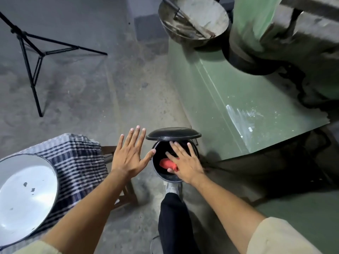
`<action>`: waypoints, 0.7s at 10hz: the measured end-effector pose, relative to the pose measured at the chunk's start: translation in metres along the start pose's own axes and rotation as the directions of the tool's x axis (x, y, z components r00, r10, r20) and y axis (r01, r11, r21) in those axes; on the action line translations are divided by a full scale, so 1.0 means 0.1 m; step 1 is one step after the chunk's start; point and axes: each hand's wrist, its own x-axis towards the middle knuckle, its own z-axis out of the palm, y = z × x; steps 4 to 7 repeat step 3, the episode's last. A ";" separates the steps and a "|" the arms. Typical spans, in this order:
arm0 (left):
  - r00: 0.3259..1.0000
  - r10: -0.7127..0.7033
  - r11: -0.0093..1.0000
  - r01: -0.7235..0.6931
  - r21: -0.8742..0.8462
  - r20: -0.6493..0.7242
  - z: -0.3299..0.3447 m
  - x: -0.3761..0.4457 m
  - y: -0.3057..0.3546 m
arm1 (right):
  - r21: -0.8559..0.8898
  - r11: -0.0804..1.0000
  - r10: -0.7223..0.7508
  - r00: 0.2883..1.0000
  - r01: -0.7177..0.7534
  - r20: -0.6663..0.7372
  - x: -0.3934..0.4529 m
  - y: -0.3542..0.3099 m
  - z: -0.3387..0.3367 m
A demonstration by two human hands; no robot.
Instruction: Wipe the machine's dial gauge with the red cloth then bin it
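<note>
A small black pedal bin [157,173] stands on the floor with its lid [173,133] raised, my foot [173,187] at its pedal. The red cloth [166,164] lies bunched inside the bin. My right hand [185,162] hovers over the bin's mouth, fingers spread, holding nothing. My left hand [129,154] is flat and spread just left of the bin, thumb near its rim. The dial gauge is not in view.
The green machine [238,92] fills the right side, with a metal pan of tools [194,21] at the top. A stool under a checked cloth [77,162] carries a white basin [25,197] at the left. A black tripod [34,57] stands at the far left.
</note>
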 end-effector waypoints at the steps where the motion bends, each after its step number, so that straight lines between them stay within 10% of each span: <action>1: 1.000 -0.007 1.000 0.007 0.001 0.004 0.08 0.00 -0.05 | 0.027 0.999 0.027 0.997 -0.025 -0.074 0.05 0.03 -0.03; 2: 1.000 -0.015 1.000 0.015 -0.005 0.013 0.00 -0.05 -0.09 | 0.102 0.994 0.068 0.962 -0.043 -0.265 -0.05 0.08 -0.19; 7: 1.000 -0.009 1.000 0.009 0.005 -0.019 -0.11 -0.08 -0.09 | 0.138 0.985 0.139 0.945 -0.101 -0.297 -0.11 0.14 -0.39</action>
